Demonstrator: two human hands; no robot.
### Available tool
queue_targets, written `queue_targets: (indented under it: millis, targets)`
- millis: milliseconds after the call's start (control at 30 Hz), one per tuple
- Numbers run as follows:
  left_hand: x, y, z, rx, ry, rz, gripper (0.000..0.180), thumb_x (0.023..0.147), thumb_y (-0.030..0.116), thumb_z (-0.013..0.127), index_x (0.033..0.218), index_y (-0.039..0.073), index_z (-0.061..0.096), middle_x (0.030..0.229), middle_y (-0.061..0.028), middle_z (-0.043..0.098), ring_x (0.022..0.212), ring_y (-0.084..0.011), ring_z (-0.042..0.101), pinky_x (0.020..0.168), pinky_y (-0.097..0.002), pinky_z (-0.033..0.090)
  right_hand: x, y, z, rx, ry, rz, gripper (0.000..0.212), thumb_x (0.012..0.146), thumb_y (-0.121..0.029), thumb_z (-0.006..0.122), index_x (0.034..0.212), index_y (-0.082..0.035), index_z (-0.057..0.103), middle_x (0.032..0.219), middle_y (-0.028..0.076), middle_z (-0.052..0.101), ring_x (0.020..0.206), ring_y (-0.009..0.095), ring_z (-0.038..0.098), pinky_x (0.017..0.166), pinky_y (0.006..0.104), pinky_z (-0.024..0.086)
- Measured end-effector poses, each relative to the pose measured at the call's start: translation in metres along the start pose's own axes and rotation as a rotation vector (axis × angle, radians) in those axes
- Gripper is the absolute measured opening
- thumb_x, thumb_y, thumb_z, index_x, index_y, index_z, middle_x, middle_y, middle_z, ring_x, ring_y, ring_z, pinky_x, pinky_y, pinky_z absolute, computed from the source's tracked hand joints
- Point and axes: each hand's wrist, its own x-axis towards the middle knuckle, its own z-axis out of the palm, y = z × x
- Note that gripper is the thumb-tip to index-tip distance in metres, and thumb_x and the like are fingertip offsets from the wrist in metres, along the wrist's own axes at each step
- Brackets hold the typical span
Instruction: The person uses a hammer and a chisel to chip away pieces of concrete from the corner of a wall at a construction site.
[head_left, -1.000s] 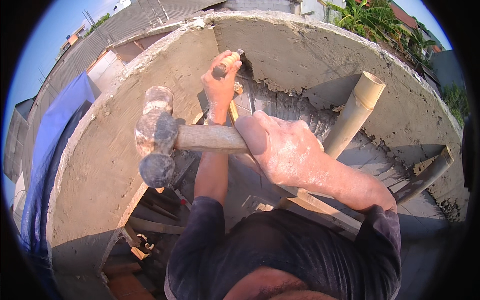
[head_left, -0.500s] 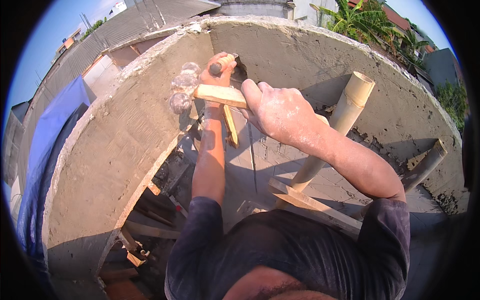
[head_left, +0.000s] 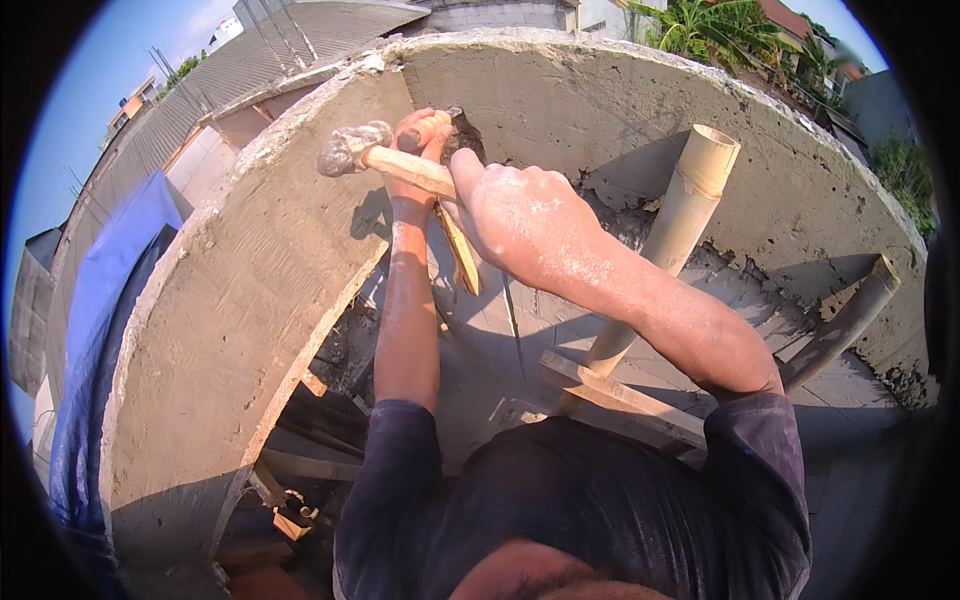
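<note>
My left hand [head_left: 428,130] is closed around a chisel [head_left: 408,140], whose dark round butt end faces back toward me. Its other end points at a dark broken-out hole [head_left: 467,142] in the concrete wall [head_left: 570,95]; whether the tip touches is hard to see. My right hand [head_left: 520,212] grips a hammer by its pale wooden handle [head_left: 412,171]. The dusty, blunt hammer head [head_left: 352,150] is to the left of the chisel's butt, apart from it. White dust covers my right hand and forearm.
A thick bamboo pole [head_left: 685,205] rises right of my right forearm, with a timber beam [head_left: 620,395] near its foot. Another pole [head_left: 845,320] leans farther right. Below the left wall is an opening with wood pieces [head_left: 292,522]. Blue tarp [head_left: 105,290] hangs outside.
The hammer and my right hand have moved left and slightly up, and the hammer head has turned. My left hand still holds the chisel by the hole. The view has shifted slightly.
</note>
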Motion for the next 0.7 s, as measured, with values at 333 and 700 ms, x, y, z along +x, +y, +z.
queue_targets:
  millis: [333,700]
  targets:
    - [0.000,-0.003,-0.001,-0.169,-0.104,-0.101,0.026,0.085,0.014,0.083,0.104,0.001,0.072,0.096,-0.0079,0.074,0.088,-0.0206,0.068,0.090,-0.0324,0.053,0.003,0.011,0.014,0.020,-0.086,0.074,0.026,0.101,-0.024,0.058,0.105,0.001,0.049,0.074,0.020,0.069,0.073,0.040,0.072,0.063,0.0488,0.058]
    - [0.007,0.000,-0.003,-0.094,-0.066,0.011,0.027,0.082,0.013,0.086,0.105,0.003,0.076,0.092,-0.0104,0.078,0.087,-0.0202,0.074,0.082,-0.0325,0.057,0.013,0.008,0.014,0.013,-0.056,0.057,0.028,0.095,-0.020,0.062,0.110,0.001,0.050,0.083,0.024,0.070,0.072,0.039,0.073,0.060,0.0468,0.058]
